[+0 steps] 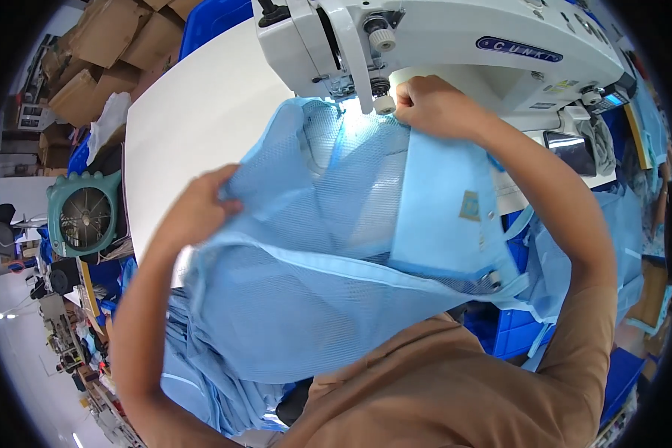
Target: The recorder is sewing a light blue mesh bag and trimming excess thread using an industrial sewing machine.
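Note:
A light blue mesh fabric piece (291, 313) spreads from the white sewing machine's (440, 22) needle area down toward my lap. It has a smooth solid panel (437, 201) with a small tan label, and a pale bound edge runs across it. My left hand (201, 205) is closed on the mesh at its left side, the fabric between thumb and fingers. Close to the right of the needle area, my right hand (433, 108) is closed on the upper edge of the fabric by the solid panel. The machine's lamp lights the mesh there, and the needle tip is hard to make out.
Under the machine is a white tabletop (179, 127). A dark phone (570, 151) lies on it at right, beside a grey cloth. At left stands a green fan (86, 214), with cardboard boxes (108, 33) behind. Blue bins (519, 328) and more fabric hang around my lap.

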`<state>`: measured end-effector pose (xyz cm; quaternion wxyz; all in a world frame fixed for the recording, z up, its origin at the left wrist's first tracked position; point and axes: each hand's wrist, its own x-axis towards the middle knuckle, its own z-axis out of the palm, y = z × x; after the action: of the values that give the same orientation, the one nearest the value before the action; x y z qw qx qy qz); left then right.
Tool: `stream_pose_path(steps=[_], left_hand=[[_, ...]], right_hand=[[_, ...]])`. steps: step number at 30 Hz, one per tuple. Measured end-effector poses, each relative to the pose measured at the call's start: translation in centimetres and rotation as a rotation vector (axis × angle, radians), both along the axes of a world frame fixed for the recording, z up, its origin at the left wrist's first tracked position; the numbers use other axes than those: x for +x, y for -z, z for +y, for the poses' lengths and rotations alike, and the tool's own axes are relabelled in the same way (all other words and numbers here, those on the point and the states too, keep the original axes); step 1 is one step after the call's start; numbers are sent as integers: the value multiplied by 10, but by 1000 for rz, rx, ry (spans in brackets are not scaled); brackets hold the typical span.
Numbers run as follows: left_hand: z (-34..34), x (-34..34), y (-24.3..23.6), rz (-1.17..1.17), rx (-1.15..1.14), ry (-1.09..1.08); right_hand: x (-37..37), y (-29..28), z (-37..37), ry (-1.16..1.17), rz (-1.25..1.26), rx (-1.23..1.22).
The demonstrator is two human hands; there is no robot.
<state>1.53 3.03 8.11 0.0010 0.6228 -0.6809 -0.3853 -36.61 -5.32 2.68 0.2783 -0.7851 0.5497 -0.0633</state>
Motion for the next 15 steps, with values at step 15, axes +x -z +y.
stream_pose_path(steps=[15], left_hand=[[-55, -79, 5, -381, -917, 811]], right_hand=[[47, 26, 68, 121, -157, -62]])
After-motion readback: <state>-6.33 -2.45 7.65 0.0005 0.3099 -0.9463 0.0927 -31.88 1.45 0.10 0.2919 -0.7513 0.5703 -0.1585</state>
